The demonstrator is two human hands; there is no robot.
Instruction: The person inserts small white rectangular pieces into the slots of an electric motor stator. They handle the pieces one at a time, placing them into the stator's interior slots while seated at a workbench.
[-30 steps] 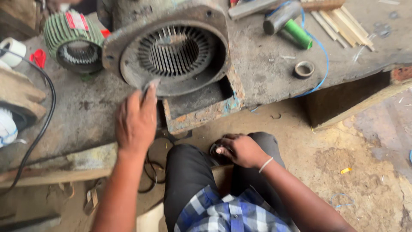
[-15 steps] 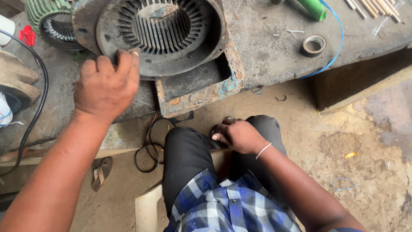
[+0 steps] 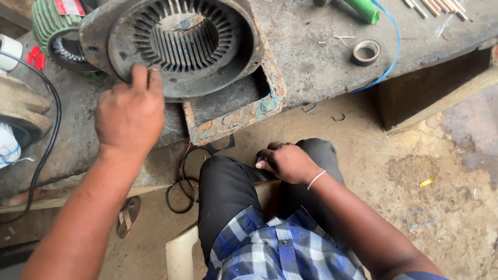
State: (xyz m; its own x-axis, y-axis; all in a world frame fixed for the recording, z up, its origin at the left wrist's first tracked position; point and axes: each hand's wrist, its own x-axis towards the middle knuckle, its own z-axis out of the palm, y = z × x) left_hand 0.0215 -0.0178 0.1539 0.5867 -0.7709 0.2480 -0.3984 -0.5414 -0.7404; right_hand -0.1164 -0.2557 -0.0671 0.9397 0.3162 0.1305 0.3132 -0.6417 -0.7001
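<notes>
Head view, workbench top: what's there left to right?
White tape roll → green finned motor → left hand on the stator housing → green tool handle → small tape ring → wooden sticks.

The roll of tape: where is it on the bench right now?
In the head view the roll of tape lies flat at the upper right of the bench, right of the motor housing, just inside the blue wire.

Lots of clutter around here: a green finned motor housing (image 3: 49,28) sits at the surface's (image 3: 321,67) far left corner, a small tape roll (image 3: 365,52) lies further right, with a blue wire (image 3: 386,57) looping past it. Black cable coil (image 3: 181,181) down on the dirt floor (image 3: 415,171), plus a worn sandal (image 3: 128,217).
</notes>
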